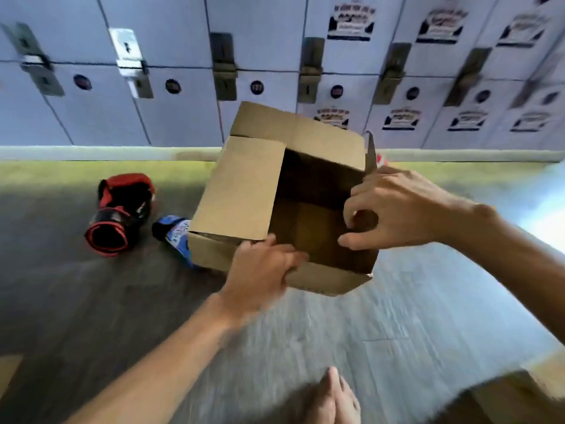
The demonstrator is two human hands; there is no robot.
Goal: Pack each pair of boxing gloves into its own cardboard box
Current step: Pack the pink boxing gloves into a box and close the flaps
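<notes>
An open cardboard box (241,191) stands on the floor, its inside dark and with nothing visible in it. My left hand (260,273) grips the box's near rim, fingers curled over the edge. My right hand (394,209) is over the box's right side, fingers curled and pinching the right flap. A red and black boxing glove (122,209) lies on the floor left of the box. A blue glove (177,235) pokes out beside the box's left wall, partly hidden by it. A bit of red (380,160) shows behind the box at the right.
A wall of pale lockers (171,56) runs across the back. The floor is grey wood-look planks (397,332). My bare foot (333,399) is at the bottom edge. More cardboard (516,396) sits at the bottom right, and a cardboard corner (7,371) at the bottom left.
</notes>
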